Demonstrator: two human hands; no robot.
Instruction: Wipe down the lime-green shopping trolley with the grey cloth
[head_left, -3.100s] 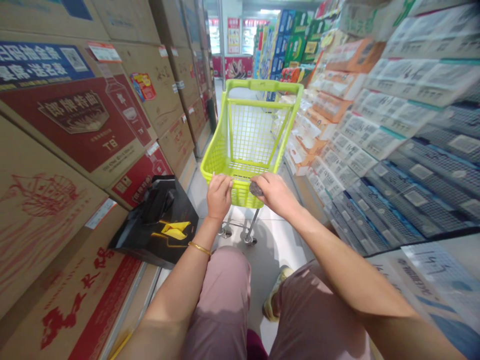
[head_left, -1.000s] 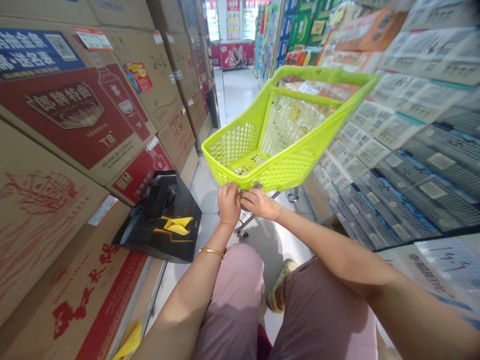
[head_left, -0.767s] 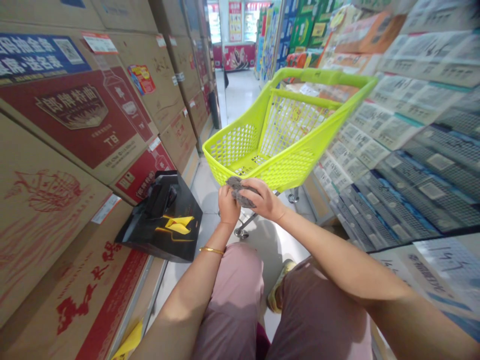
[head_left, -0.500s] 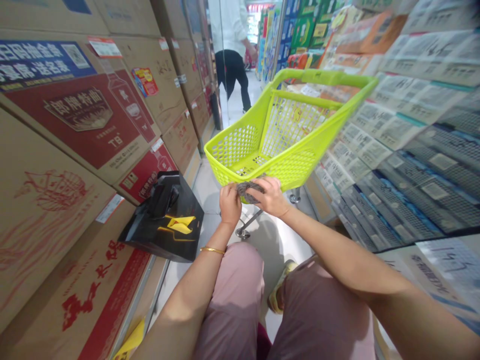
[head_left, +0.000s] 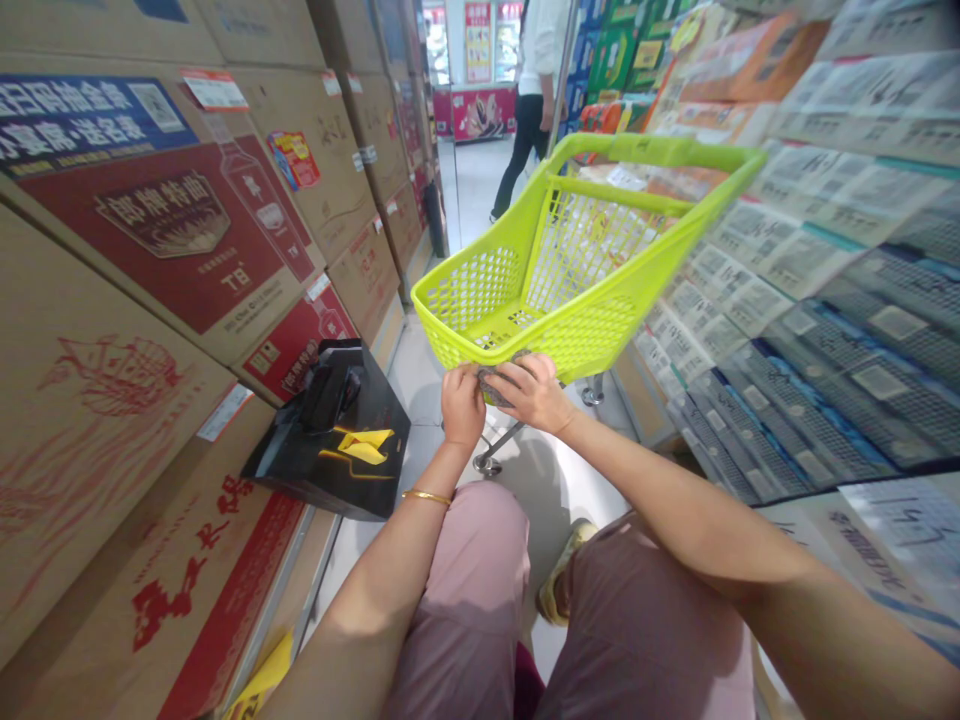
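A lime-green plastic shopping cart [head_left: 600, 335] stands before my knees, its perforated basket tilted in view. My right hand [head_left: 536, 393] grips a crumpled grey cloth [head_left: 491, 385] and presses it against the outside of the basket's near end, under the rim. Close beside it, my left hand [head_left: 463, 405] is closed at the same end, fingers curled on the cart's near corner and touching the cloth's edge. Its fingertips are partly hidden. Below the basket show a metal leg and a caster wheel [head_left: 487, 465].
Stacked cartons [head_left: 169, 230] line the left side, with a black box-like bag [head_left: 360, 490] on the floor before them. Packaged goods [head_left: 817, 370] rise on the right. Beyond the cart, a person in dark trousers [head_left: 525, 140] walks near a glass panel.
The right hand and cloth have shifted very slightly along the basket's end; the left hand stays almost in place. The person in the background has moved right.
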